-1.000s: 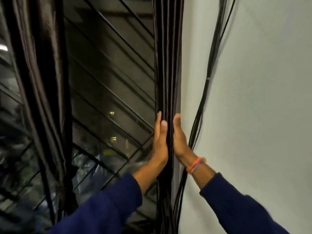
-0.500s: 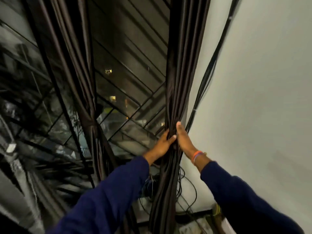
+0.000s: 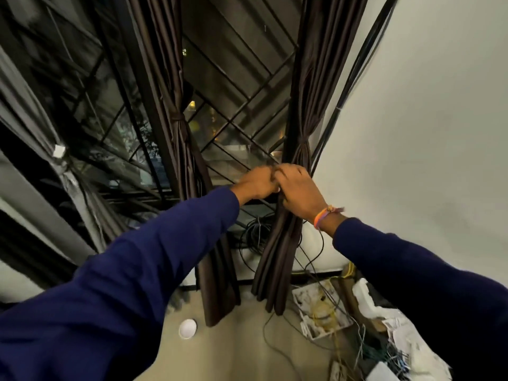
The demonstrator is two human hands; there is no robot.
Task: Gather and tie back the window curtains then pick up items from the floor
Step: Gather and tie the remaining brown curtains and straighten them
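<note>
White wall (image 3: 426,119) beside right curtain (image 3: 277,259), both hands' fingers (image 3: 288,174) gripping it, floor (image 3: 233,347) clutter below.

dark brown curtains (image 3: 299,78), navy blue sleeves (image 3: 154,259), orange-and-purple wristband (image 3: 324,217), white round lid (image 3: 187,328), beige floor (image 3: 242,350).

The floor (image 3: 233,353) bears a white disc (image 3: 187,328), tangled wires (image 3: 384,353) and papers (image 3: 412,342).
</note>
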